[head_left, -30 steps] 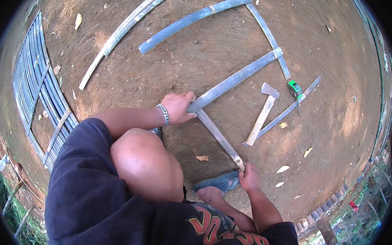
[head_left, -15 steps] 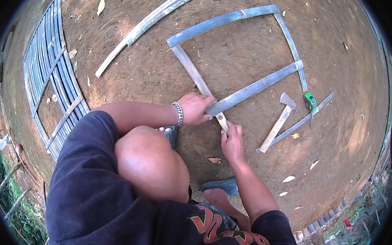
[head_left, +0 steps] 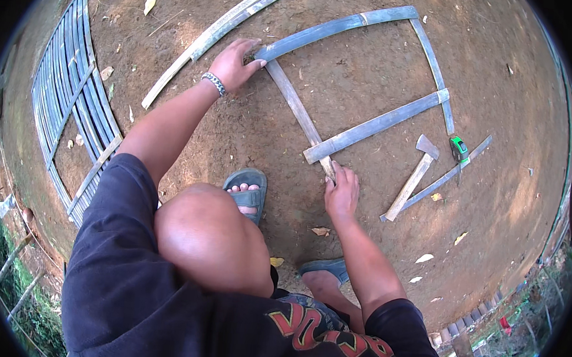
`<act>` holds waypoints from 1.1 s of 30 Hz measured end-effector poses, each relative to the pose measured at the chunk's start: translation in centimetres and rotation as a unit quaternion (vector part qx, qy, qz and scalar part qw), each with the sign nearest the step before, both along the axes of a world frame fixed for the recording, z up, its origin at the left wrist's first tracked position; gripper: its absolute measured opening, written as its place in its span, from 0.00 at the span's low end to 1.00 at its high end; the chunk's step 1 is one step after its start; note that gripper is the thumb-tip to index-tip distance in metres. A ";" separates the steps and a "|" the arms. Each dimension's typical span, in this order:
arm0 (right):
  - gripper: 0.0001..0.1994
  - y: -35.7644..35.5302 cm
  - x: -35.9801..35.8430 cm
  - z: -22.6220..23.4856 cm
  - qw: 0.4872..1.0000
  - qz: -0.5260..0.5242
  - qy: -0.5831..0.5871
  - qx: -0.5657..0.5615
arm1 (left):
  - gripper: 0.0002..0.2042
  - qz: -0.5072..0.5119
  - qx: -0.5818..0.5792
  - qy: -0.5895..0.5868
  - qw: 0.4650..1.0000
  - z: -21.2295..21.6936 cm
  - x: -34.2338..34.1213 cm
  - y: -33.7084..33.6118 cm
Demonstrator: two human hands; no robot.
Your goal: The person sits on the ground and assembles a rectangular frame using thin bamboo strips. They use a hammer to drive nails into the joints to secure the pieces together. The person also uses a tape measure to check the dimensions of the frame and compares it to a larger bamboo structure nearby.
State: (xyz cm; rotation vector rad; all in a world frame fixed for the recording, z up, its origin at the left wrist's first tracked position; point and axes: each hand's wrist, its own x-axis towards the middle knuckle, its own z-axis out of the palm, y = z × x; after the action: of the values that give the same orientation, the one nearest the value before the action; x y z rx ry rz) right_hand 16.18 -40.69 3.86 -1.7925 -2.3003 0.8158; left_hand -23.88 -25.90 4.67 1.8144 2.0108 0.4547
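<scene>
Four-sided, a frame of split bamboo strips lies on the dirt, its pieces overlapping at the corners. My left hand [head_left: 235, 66] is at the left end of the long far strip [head_left: 336, 31], thumb on the end and fingers around its far edge. With my right hand [head_left: 342, 193] I grip the near end of the left side strip [head_left: 295, 106], beside where the near cross strip [head_left: 376, 126] lies over it. The right side strip [head_left: 429, 63] runs under the cross strip's right end.
Right of the frame lie an axe [head_left: 410, 185], a green tape measure [head_left: 458, 149] and a thin bamboo strip [head_left: 442, 180]. A slatted bamboo panel [head_left: 61, 95] is at the left. Curved bamboo lengths [head_left: 206, 42] lie far left of the frame. My sandalled foot [head_left: 249, 193] is near.
My left hand has moved away from the near left corner to the far left corner of the frame. My right hand still grips the left side strip's near end.
</scene>
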 end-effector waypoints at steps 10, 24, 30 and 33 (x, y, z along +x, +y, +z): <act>0.26 0.6 0.2 0.3 1.000 0.014 0.001 -0.023 | 0.24 0.068 -0.008 -0.065 0.996 -2.8 0.8 -0.4; 0.44 4.2 -4.9 3.0 0.992 0.005 -0.091 -0.087 | 0.21 0.075 0.020 -0.053 0.996 -3.4 0.7 -0.8; 0.44 4.2 -6.0 2.4 0.987 -0.005 -0.124 -0.102 | 0.21 0.085 0.033 -0.053 0.994 -3.5 1.0 -0.6; 0.44 4.2 -5.8 2.4 0.989 -0.005 -0.113 -0.100 | 0.21 0.085 0.039 -0.059 0.994 -3.7 0.9 -0.7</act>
State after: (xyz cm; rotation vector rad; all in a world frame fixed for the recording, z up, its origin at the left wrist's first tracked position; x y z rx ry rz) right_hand 10.40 -36.52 6.26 -2.0784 -2.4176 0.9148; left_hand -22.95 -26.58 0.94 1.6254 2.0999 0.6818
